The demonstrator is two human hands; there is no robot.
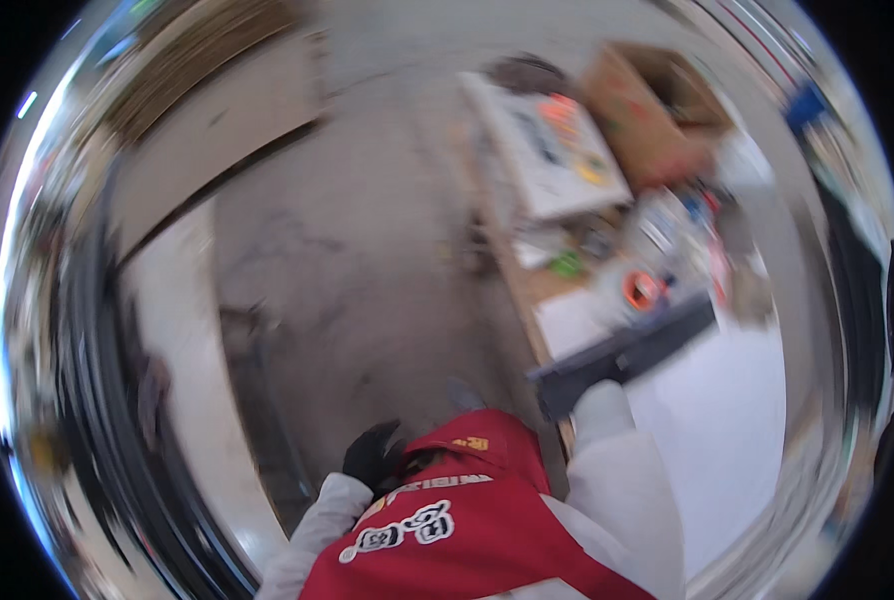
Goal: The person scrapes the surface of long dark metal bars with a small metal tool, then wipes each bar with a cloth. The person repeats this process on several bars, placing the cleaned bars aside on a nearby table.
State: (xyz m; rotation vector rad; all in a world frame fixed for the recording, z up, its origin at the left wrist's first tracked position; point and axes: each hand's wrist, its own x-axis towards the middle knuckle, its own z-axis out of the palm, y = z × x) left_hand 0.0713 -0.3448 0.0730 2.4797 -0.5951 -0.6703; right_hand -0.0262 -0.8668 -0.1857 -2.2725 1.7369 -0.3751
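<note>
Hands well apart: left hand beside the red apron, right hand at a long dark piece

On the left, a black glove, blurred, at the end of a pale left sleeve; fingers loosely bent and partly open, close against the apron's side, with nothing visible in their hold. On the right, fingers hard to separate from the dark piece just past the cuff of the pale right sleeve; impossible to tell how far closed, or whether gripping or merely touching. Just beyond the apron, a grey shoe tip.

Next, the dark piece itself, aslant on the white-topped counter: left end at the wooden edge, right end farther off over the white surface; exact kind unclear through the blur. Past it, an orange ring among clear plastic packs, with a small bright green item to their left.

Farther along, a white slab carrying a yellow ring and orange items; right of it, an open cardboard box; at its far end, a dark rounded bundle.

Across the grey floor, leftward, a pale board, long dark bars and, farther off, brown sheets.
</note>
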